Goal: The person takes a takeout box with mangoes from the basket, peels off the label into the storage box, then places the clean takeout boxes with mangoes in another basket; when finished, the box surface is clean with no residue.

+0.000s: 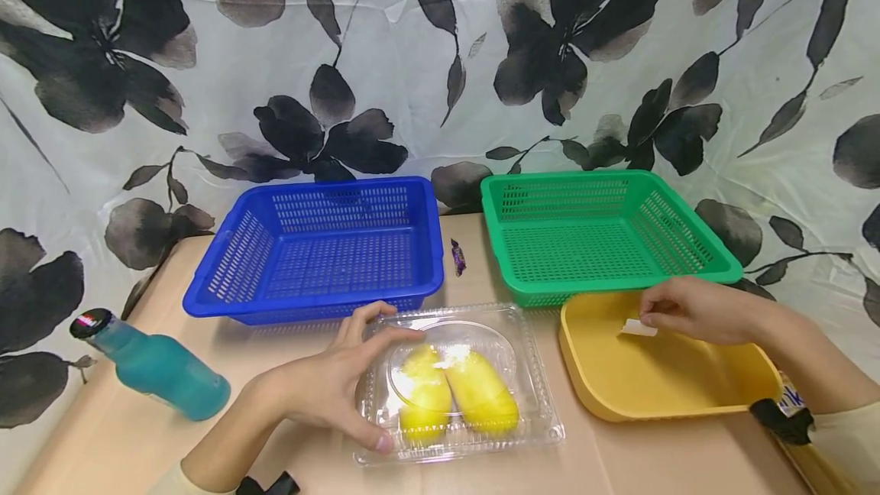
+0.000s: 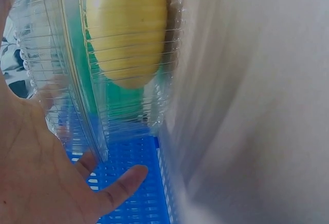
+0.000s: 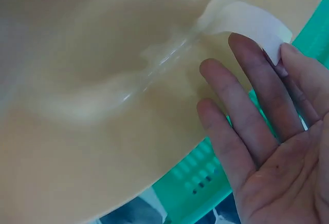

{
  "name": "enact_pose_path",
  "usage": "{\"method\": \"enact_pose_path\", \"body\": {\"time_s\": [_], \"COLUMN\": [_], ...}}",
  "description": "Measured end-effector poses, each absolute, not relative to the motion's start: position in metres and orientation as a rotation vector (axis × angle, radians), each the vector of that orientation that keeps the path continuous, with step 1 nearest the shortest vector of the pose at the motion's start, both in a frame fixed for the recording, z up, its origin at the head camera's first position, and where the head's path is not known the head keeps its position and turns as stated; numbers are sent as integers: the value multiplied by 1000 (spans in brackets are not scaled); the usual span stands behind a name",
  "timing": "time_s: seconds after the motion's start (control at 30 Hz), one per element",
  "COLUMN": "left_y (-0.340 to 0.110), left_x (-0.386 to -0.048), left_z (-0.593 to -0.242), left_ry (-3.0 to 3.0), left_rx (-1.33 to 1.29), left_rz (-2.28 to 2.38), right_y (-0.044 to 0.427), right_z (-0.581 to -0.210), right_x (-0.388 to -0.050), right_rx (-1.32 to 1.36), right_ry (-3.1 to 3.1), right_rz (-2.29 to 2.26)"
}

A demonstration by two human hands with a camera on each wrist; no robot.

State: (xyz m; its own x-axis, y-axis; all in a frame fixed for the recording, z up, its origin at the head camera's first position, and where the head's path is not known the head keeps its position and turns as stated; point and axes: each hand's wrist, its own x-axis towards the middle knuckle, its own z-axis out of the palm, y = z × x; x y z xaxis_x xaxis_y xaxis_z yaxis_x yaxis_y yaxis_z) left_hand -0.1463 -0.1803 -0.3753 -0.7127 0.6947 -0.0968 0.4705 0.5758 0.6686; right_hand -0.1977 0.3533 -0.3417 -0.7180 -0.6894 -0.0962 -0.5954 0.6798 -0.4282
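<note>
My left hand [image 1: 337, 380] spreads over the left side of a clear plastic clamshell box [image 1: 536, 403], its thumb by the near left corner and its fingers toward the top. Through the lid show two yellow oblong fruits, perhaps mangoes [image 1: 481, 396]; one yellow fruit [image 2: 128, 34] also appears in the left wrist view. Over the yellow basin [image 1: 619, 396], my right hand [image 1: 701, 312] pinches a small white paper piece [image 3: 252, 23] between thumb and index finger. The other fingers of that hand are extended in the right wrist view.
A blue basket [image 1: 330, 304] and a green basket [image 1: 619, 281] sit at the back, with a small purple-wrapped candy [image 1: 458, 257] between them. At left is a teal bottle [image 1: 168, 373] with a black cap. A printed package [image 1: 791, 396] is partly hidden by the right wrist.
</note>
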Motion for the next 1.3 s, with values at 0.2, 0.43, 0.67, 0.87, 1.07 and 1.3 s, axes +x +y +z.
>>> {"method": "enact_pose_path", "body": {"time_s": [0.2,0.43,0.67,0.87,1.07,1.3], "left_y": [-181,-180,-179,-179,-179,-179], "left_x": [-146,-146,-145,-146,-146,-145], "left_z": [-376,-376,-377,-378,-378,-377], "left_ry": [2455,2454,2453,2451,2448,2441], "left_rx": [951,941,959,941,933,925], "left_rz": [900,892,899,908,902,903], "right_y": [358,356,355,350,340,328], "right_z": [-349,-358,-361,-363,-363,-361], "right_x": [-195,-192,-195,-199,-194,-189], "right_rx": [-971,-950,-935,-982,-865,-751], "right_ry": [2716,2511,2415,2444,2547,2602], "right_rz": [-438,-544,-572,-565,-414,-209]}}
